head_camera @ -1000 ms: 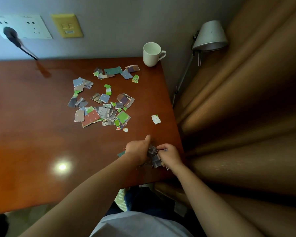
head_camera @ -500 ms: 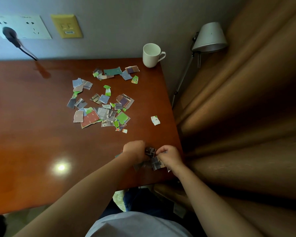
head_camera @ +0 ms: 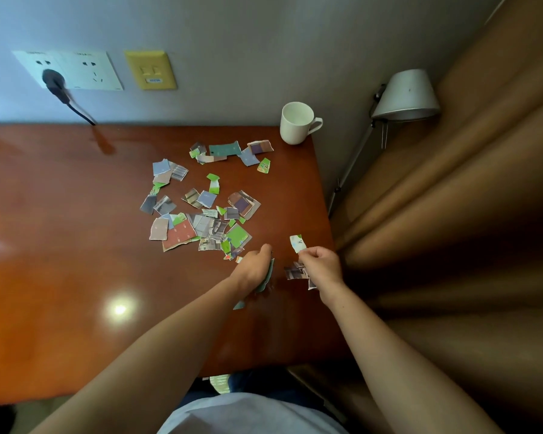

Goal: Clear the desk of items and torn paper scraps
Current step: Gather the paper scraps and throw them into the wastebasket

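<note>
Scraps are clutched in left hand, stray piece pinched by right hand; its edge should be nipped firmly before lifting.

Left hand: back turned to camera, fingers out of sight. Cannot tell whether it grips the teal scrap showing at its right edge. A second teal corner pokes from under that forearm, the rest covered.

Right hand: pinches white-and-green scrap, its near corner lost in the pinch. Grey scraps lie partly under the palm.

Scattered scraps: print too small to read.

Desk: cut off at left, near edge partly behind the arms.

Yellow wall plate: label blurred.

Lamp: foot hidden beyond the desk's right side.
</note>
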Demonstrator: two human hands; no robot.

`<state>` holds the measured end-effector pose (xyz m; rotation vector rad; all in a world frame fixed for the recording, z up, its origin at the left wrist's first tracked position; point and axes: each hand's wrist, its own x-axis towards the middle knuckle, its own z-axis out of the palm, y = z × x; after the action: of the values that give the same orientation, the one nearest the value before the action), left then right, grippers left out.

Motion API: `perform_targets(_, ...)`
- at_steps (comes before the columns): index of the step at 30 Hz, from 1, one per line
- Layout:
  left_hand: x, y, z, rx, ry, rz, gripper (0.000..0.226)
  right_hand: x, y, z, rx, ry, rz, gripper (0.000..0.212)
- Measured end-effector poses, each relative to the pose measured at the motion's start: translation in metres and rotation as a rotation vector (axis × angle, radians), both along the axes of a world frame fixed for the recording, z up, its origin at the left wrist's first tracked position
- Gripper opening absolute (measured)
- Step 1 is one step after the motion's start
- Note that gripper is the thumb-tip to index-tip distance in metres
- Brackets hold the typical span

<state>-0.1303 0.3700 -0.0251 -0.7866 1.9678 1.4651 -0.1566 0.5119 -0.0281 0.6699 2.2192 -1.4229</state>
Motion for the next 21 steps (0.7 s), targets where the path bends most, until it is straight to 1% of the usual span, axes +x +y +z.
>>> perform_targets(2,-0.008,-0.002,-0.005,0.011,-0.038,0.024,0.063,-0.009,-0.002,-0.001,0.027,0.022,0.041,0.012)
perform_targets(4,-0.015,-0.003,-0.009,0.008,-0.064,0.028,0.069,-0.017,-0.003,-0.005,0.103,0.054,0.145,0.020)
perform_targets(7,-0.024,-0.006,-0.015,-0.049,-0.062,-0.009,0.067,-0.028,-0.003,-0.009,0.307,0.083,0.367,0.023)
perform_targets(9,-0.031,-0.008,-0.019,-0.098,-0.048,-0.053,0.064,-0.036,-0.004,-0.012,0.400,0.091,0.439,0.027)
perform_targets(12,-0.040,-0.006,-0.016,-0.167,-0.043,-0.115,0.057,-0.044,-0.005,-0.017,0.502,0.080,0.495,0.036)
perform_targets(14,-0.047,-0.005,-0.018,-0.184,-0.037,-0.152,0.060,-0.047,-0.004,-0.020,0.549,0.069,0.525,0.039)
perform_targets(17,-0.055,-0.003,-0.021,-0.208,-0.019,-0.197,0.059,-0.050,-0.005,-0.022,0.589,0.087,0.548,0.038)
perform_targets(21,-0.060,0.000,-0.020,-0.240,0.008,-0.230,0.056,-0.052,-0.007,-0.022,0.609,0.114,0.554,0.030)
